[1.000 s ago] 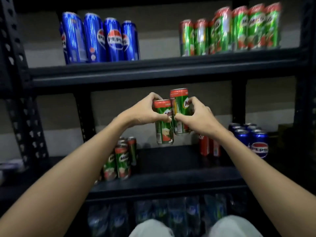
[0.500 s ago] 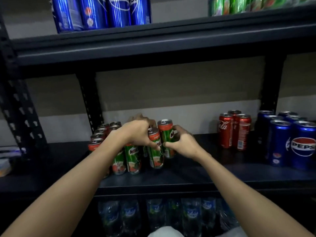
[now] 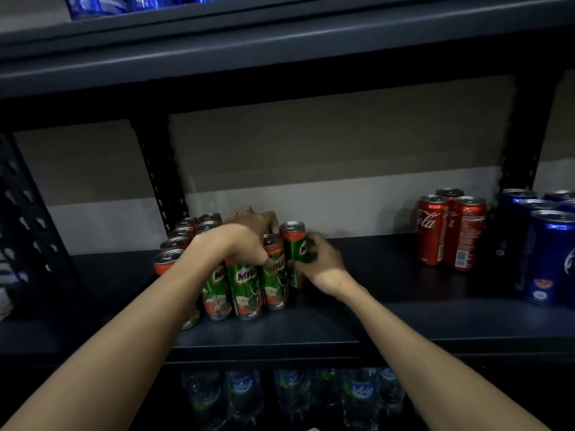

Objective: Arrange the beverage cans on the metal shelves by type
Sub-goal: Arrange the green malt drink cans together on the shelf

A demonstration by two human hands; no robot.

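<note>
Both hands, left [image 3: 249,234] and right [image 3: 320,262], have lowered two slim green Milo cans [image 3: 294,244] onto the dark metal shelf [image 3: 389,318], each hand still gripping one, at 3 o'clock of the Milo group [image 3: 230,287]; type grouping grows.

Green Milo cans [image 3: 245,287]; red Coca-Cola cans [image 3: 448,231]; blue Pepsi cans [image 3: 544,256].

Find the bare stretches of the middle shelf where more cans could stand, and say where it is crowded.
The widest bare patch of the middle shelf lies between the Milo cans and the Coca-Cola cans. A strip along the front edge is also free. It is crowded at the Milo cluster, where both hands work, and from the Coca-Cola cans to the Pepsi cans.
</note>
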